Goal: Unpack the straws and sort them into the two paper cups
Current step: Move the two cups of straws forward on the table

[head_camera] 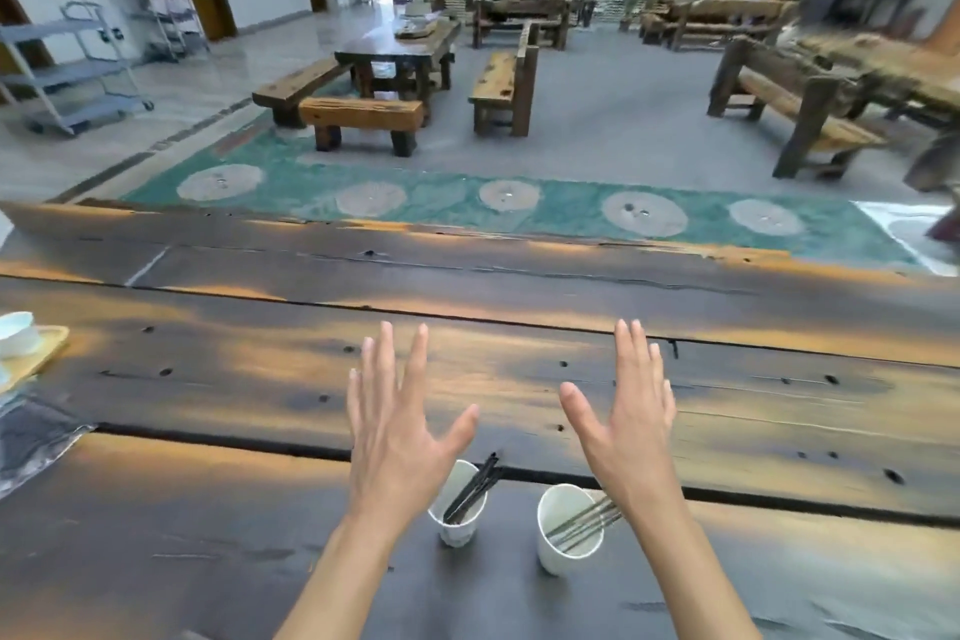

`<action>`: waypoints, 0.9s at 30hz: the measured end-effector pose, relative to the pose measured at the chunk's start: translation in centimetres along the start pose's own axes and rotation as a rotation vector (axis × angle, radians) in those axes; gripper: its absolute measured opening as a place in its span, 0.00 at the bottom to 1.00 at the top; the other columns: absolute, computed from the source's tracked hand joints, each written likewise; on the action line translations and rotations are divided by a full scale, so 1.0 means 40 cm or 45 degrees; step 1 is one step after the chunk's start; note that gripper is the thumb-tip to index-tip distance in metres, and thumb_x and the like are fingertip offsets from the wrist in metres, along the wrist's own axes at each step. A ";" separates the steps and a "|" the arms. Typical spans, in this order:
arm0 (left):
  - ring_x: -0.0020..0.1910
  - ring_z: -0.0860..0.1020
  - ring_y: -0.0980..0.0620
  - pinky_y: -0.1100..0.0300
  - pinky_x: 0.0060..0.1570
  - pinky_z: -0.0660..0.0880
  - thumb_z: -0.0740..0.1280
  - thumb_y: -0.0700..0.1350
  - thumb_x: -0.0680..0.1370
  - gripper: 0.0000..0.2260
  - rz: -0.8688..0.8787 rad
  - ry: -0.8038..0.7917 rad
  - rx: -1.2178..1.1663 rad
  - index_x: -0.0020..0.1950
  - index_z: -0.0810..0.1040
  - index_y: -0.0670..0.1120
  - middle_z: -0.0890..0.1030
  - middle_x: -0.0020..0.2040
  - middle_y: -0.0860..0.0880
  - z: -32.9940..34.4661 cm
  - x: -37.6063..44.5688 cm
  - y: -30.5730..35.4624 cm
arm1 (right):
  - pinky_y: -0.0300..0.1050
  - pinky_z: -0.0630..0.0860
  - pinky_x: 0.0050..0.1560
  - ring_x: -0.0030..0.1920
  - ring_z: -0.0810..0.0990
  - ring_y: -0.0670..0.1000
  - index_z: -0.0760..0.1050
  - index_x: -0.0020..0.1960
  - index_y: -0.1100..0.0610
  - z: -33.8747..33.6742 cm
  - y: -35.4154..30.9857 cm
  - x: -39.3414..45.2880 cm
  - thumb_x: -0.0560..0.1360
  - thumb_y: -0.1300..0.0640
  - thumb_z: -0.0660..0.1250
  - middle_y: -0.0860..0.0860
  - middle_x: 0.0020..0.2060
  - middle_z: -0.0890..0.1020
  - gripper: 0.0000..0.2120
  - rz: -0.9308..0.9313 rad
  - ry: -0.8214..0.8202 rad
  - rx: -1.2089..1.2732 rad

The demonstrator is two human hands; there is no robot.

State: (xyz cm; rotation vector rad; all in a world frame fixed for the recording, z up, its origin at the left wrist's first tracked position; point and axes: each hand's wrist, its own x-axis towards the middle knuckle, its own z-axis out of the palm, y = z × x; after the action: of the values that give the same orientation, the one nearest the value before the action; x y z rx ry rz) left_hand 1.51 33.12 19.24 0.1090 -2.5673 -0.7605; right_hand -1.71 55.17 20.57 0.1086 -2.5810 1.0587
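Two white paper cups stand upright near the front of the dark wooden table [208,561]. The left cup [460,528] holds several black straws [475,486] leaning to the right. The right cup [563,543] holds several thin grey straws [584,522], also leaning right. My left hand [397,431] is raised above the table, fingers spread, empty, its wrist covering part of the left cup's rim. My right hand [626,424] is raised the same way, palm toward the left, empty, its wrist hiding the tips of the grey straws.
A clear plastic wrapper [31,437] lies at the table's left edge. Behind it a white bowl [15,333] rests on a pale wooden tray [44,351]. Beyond the table are wooden benches [363,120], a green floor mat and metal carts at far left.
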 end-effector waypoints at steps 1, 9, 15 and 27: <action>0.80 0.39 0.50 0.43 0.77 0.44 0.61 0.67 0.73 0.41 0.007 -0.011 -0.006 0.81 0.46 0.58 0.41 0.83 0.49 0.019 0.004 0.014 | 0.61 0.45 0.77 0.81 0.44 0.51 0.47 0.81 0.47 -0.010 0.016 0.006 0.74 0.36 0.60 0.44 0.81 0.49 0.42 0.004 0.006 0.005; 0.80 0.37 0.56 0.49 0.76 0.41 0.64 0.67 0.72 0.42 -0.081 -0.128 -0.162 0.79 0.43 0.65 0.41 0.83 0.53 0.116 0.000 0.011 | 0.58 0.44 0.77 0.81 0.43 0.51 0.47 0.81 0.48 0.004 0.118 -0.002 0.76 0.41 0.67 0.44 0.81 0.48 0.42 0.136 -0.032 0.019; 0.80 0.44 0.57 0.45 0.77 0.48 0.76 0.58 0.69 0.49 -0.474 -0.396 -0.395 0.77 0.44 0.68 0.43 0.81 0.59 0.194 -0.122 -0.106 | 0.57 0.48 0.78 0.80 0.46 0.48 0.46 0.81 0.49 0.036 0.250 -0.154 0.74 0.42 0.69 0.44 0.81 0.48 0.45 0.361 -0.153 0.121; 0.74 0.56 0.62 0.58 0.71 0.57 0.81 0.45 0.67 0.53 -0.983 -0.472 -0.716 0.80 0.48 0.57 0.57 0.81 0.52 0.302 -0.277 -0.234 | 0.49 0.69 0.64 0.65 0.74 0.54 0.69 0.65 0.47 0.173 0.372 -0.409 0.70 0.55 0.78 0.48 0.64 0.76 0.27 0.871 -0.267 0.388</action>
State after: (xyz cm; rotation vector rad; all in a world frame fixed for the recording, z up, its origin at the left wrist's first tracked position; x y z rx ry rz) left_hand 5.46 33.44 0.78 0.8753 -2.4937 -1.9021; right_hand 8.65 60.08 0.44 -0.6683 -2.6758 1.7501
